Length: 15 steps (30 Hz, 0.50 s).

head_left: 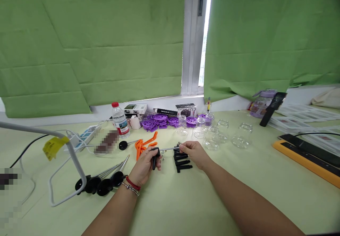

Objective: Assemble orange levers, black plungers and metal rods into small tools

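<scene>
My left hand [148, 161] is closed around a black plastic piece [155, 154] with a short black handle pointing down. From this piece a thin metal rod [170, 148] runs to the right, and my right hand [189, 151] pinches its far end. Several black handle-like parts [183, 162] lie in a column on the table, just below and left of my right hand. Orange clamps [143, 145] rest behind my left hand. Farther left lie several metal rods with round black ends [105, 186], and one more such rod [123, 145] sits apart.
Purple plastic parts [159, 121] and small boxes line the window side. Clear glass vessels [241, 136] stand at back right. A water bottle [120, 121], power strip [86, 135] and white metal frame [75, 161] are left. An orange-and-black device [305, 160] lies right.
</scene>
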Available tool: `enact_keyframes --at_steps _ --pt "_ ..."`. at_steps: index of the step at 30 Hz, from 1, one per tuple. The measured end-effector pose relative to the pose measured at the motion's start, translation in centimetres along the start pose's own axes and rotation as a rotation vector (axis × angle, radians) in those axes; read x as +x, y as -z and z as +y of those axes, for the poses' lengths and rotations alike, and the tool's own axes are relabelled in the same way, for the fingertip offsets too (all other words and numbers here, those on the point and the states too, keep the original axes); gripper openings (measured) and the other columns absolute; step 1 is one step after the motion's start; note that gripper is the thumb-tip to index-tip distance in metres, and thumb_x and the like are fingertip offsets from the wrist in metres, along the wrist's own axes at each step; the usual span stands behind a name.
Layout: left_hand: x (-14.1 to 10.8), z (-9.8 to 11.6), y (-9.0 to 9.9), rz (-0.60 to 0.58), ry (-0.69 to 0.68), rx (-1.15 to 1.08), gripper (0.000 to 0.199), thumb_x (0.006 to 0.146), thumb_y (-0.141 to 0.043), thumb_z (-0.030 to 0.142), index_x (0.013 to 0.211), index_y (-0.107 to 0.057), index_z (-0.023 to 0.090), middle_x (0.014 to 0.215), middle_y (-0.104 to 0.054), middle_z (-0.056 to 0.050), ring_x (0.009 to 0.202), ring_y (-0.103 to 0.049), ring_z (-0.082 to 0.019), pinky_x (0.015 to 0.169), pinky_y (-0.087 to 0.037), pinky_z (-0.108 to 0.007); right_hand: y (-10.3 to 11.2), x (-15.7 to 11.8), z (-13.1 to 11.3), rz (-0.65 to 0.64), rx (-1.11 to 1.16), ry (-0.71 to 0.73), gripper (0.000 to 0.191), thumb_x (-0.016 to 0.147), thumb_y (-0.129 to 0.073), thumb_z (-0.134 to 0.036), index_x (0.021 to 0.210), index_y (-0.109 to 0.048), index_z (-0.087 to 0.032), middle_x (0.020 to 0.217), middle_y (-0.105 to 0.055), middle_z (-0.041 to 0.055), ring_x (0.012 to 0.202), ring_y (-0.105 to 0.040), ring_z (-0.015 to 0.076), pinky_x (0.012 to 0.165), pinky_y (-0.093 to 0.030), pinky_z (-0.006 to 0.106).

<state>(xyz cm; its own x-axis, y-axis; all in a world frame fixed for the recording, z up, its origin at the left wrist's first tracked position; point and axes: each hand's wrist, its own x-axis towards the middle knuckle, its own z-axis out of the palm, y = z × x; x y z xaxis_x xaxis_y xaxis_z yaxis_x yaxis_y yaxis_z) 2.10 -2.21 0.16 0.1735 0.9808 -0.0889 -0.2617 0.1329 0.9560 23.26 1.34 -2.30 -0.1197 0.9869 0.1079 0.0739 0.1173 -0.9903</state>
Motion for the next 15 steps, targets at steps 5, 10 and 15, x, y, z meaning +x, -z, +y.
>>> enact_keyframes --at_steps 5,10,15 --pt "-0.07 0.09 -0.13 -0.025 0.008 -0.002 0.022 0.075 -0.062 0.033 0.082 -0.048 0.017 0.070 -0.059 -0.001 0.048 -0.053 -0.011 0.046 -0.043 -0.026 -0.07 -0.19 -0.31 -0.023 -0.083 0.013 0.041 0.078 -0.054 -0.051 0.057 -0.059 -0.016 0.057 -0.053 -0.0007 0.058 -0.043 0.0118 0.060 -0.033 0.026" --pt "-0.10 0.07 -0.14 -0.024 0.009 0.000 0.022 0.075 -0.061 0.033 0.080 -0.048 0.017 0.070 -0.060 -0.002 0.047 -0.053 -0.010 0.045 -0.043 -0.025 -0.09 -0.27 -0.37 -0.043 -0.096 -0.025 0.044 0.080 -0.050 -0.053 0.057 -0.058 -0.016 0.057 -0.051 -0.0007 0.056 -0.040 0.0114 0.058 -0.031 0.026" --pt "-0.11 -0.02 -0.11 -0.019 0.010 -0.007 0.023 0.074 -0.062 0.034 0.082 -0.049 0.017 0.071 -0.060 -0.001 0.047 -0.053 -0.011 0.045 -0.043 -0.026 -0.12 -0.30 -0.24 -0.056 -0.098 -0.006 0.047 0.081 -0.047 -0.056 0.058 -0.057 -0.017 0.059 -0.052 -0.0004 0.058 -0.043 0.0122 0.059 -0.033 0.026"
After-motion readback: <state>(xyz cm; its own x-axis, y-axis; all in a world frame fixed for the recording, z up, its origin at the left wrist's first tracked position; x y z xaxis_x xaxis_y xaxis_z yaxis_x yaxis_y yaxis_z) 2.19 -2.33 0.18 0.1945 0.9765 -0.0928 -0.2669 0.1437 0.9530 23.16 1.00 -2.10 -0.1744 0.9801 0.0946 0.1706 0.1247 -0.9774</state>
